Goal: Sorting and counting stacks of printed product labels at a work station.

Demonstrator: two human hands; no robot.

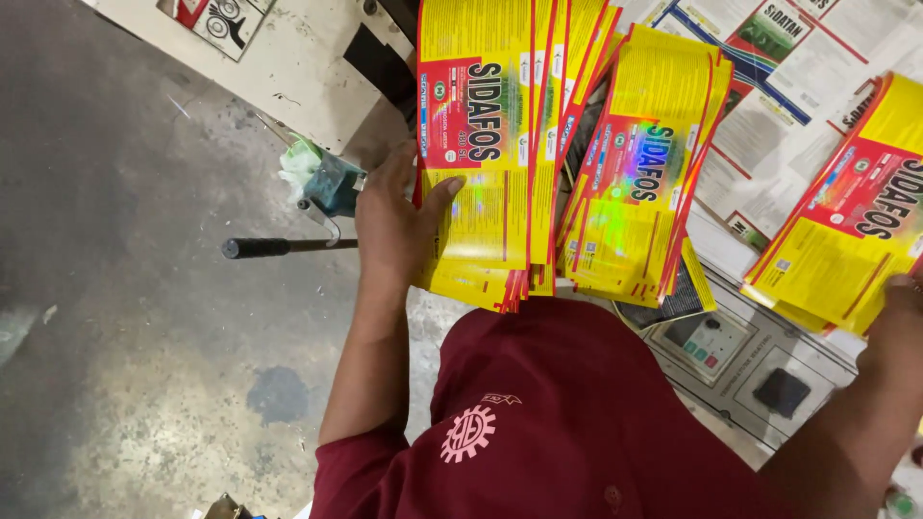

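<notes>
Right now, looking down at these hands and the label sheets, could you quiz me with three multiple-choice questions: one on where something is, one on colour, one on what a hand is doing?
1. Where is the black handle?
A. On top of the sheets
B. Left of the left hand, out over the grey floor
C. Under the right hand

2. What colours are the label sheets mainly?
A. Yellow and red
B. Blue and white
C. Green and black

3. What is the left hand doing?
A. Hanging free
B. Gripping the handle
C. Holding the left stack, thumb on top

Answers: 1 B, the black handle juts left past the left hand. 2 A, the middle stack and the right stack, at the right hand, are yellow with red. 3 C, the thumb presses on the left stack.
</notes>
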